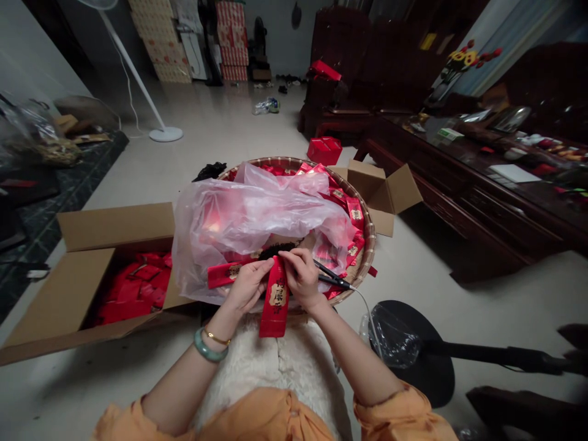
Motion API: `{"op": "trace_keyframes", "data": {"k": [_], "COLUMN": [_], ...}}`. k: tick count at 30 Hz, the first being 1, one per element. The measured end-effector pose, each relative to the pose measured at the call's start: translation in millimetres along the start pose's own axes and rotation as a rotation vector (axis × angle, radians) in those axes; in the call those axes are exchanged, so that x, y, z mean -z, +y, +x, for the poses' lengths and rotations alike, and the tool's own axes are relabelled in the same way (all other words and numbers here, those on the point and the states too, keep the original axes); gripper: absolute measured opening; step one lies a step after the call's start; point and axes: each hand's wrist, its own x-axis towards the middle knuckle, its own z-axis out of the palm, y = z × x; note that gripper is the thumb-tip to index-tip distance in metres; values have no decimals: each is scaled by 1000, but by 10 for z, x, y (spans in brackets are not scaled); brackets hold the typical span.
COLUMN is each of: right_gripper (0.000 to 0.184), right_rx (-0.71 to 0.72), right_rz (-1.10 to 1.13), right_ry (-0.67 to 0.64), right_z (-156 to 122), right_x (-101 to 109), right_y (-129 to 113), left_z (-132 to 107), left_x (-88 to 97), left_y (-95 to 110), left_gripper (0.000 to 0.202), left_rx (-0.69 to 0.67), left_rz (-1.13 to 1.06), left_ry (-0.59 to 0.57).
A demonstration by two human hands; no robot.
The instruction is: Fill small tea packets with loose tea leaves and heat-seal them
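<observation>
Right hand point(301, 277) pinches a red packet point(274, 312) (gold-labelled).

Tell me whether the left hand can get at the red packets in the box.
Probably yes: the left hand sits near the open box, and the packets lie exposed; only the plastic bag's edge is in the way.

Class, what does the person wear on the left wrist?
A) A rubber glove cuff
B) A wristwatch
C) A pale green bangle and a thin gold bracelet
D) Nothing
C: above the left hand, a pale green bangle and a thin gold bracelet circle the wrist.
</observation>
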Motion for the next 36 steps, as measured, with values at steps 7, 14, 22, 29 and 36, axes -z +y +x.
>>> {"op": "trace_keyframes", "data": {"k": [7,14,22,29,36], "right_gripper": [43,42,39,38,47], "right_rx": [-12,2,29,67,58], "right_rz": [-5,-9,18,-16,-61], "right_ry": [1,11,19,11,-28], "right_z": [-103,-92,-82,-89,-25], "right_x": [-31,-23,-2,-9,34], "right_y": [-62,-77,-60,-52,-183], "left_z": [-78,-111,-133,-127,-155], "left_x": [18,24,-18,-28,-43], "left_y": [-106,-111,-92,-104,-39], "left_gripper": [41,38,33,30,14], "left_rx": [94,78,124,-8,-715], "left_rz": [-81,-46,-157,6,728], "left_ry": [-43,-55,-21,-21,197]}}
